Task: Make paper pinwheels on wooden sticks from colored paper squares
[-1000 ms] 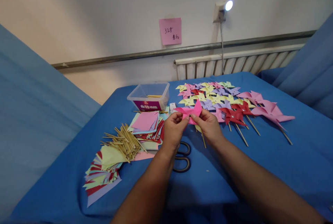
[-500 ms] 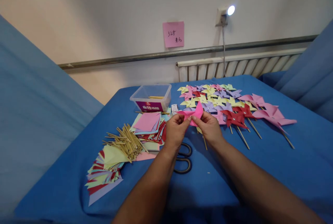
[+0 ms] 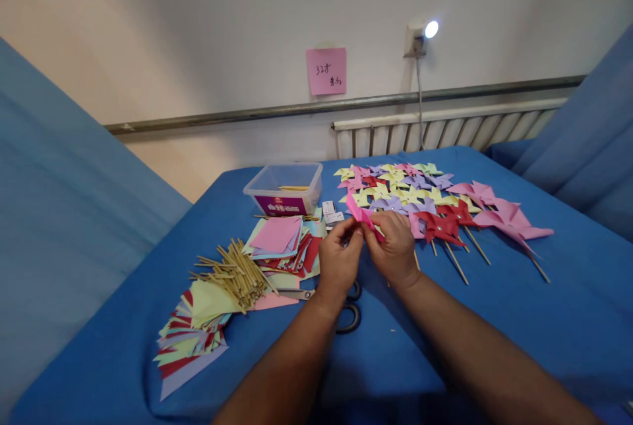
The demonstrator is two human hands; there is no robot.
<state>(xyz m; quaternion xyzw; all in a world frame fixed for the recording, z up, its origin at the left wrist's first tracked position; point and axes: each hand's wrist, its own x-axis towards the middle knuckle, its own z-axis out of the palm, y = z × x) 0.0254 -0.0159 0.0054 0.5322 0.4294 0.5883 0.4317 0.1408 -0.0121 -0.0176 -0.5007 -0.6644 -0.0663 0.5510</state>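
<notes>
A bright pink paper pinwheel point(image 3: 359, 212) is pinched between my two hands above the blue-covered table. My left hand point(image 3: 340, 257) grips it from the left with thumb and fingers closed. From the right, my right hand point(image 3: 392, 247) holds it with bent fingers, which hide much of its lower part. I cannot make out a stick on it. Black-handled scissors point(image 3: 349, 318) lie under my left forearm, partly covered by it. Just beyond my hands, finished pinwheels point(image 3: 438, 226) in red, pink, yellow and purple lie on sticks.
To the left are a heap of thin sticks point(image 3: 238, 273), fanned paper pieces point(image 3: 192, 339) and a stack of coloured squares point(image 3: 277, 235). Behind them stands a clear plastic box point(image 3: 283, 204) with sticks inside, near small white boxes point(image 3: 332, 213). A radiator point(image 3: 445, 125) runs along the wall.
My hands have turned the pink pinwheel so it now shows narrower and more edge-on, and my right hand has closed in nearer my left. The view has shifted slightly.
</notes>
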